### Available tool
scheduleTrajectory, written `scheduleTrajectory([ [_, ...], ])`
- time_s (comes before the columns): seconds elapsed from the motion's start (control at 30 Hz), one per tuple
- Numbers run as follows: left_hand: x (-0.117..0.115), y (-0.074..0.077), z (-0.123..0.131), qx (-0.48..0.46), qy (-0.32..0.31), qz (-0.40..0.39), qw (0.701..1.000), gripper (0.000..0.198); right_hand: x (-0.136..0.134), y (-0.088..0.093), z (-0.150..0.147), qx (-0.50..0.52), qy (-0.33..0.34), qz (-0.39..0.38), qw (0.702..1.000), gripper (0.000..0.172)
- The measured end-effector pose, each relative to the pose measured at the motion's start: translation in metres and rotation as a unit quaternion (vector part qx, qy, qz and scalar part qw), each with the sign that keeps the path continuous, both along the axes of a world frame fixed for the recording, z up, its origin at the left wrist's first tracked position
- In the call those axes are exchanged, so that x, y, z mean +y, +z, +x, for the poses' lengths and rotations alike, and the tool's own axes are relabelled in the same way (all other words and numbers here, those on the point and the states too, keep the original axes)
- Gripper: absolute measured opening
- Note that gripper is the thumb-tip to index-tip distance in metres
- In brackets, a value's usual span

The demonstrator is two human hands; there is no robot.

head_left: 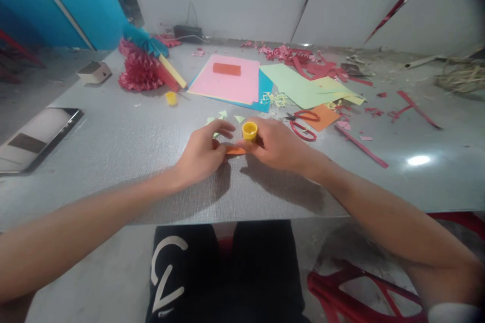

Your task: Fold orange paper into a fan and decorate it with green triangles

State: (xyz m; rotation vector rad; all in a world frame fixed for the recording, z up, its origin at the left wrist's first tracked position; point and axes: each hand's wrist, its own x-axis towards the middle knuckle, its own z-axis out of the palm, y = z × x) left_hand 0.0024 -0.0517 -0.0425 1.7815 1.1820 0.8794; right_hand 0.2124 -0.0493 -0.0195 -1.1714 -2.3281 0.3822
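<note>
My left hand [200, 151] pinches the left end of a small orange paper strip [235, 151] low over the grey table [125, 161]. My right hand [275, 144] holds the strip's other end and grips a yellow plastic cap [249, 131], which stands upright at its fingertips. The strip is mostly hidden by my fingers. Small pale green paper triangles [239, 119] lie just beyond my fingertips. Red-handled scissors [303, 125] lie open to the right of my right hand.
Pink [227, 83], blue [266, 87] and pale green [299, 86] paper sheets lie at the back, with a second yellow cap [171, 98] and a red paper fan [140, 70] to their left. Red paper scraps [314, 63] litter the far right. A tablet [38, 139] sits at the left.
</note>
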Motion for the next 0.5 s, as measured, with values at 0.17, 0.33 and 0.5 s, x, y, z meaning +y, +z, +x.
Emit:
scheduleTrajectory([
  [0.17,-0.001,0.002,0.000,-0.001,0.002,-0.015,1.000,0.030,0.001,0.002,0.009,0.014,-0.006,0.006,1.000,0.030],
  [0.33,-0.002,0.002,-0.001,0.007,0.001,-0.015,1.000,0.038,0.010,-0.001,0.017,0.152,-0.100,-0.058,0.982,0.032],
  [0.5,-0.002,0.001,-0.001,0.007,0.006,-0.018,1.000,0.038,0.015,-0.008,0.014,0.318,-0.110,-0.199,0.920,0.031],
])
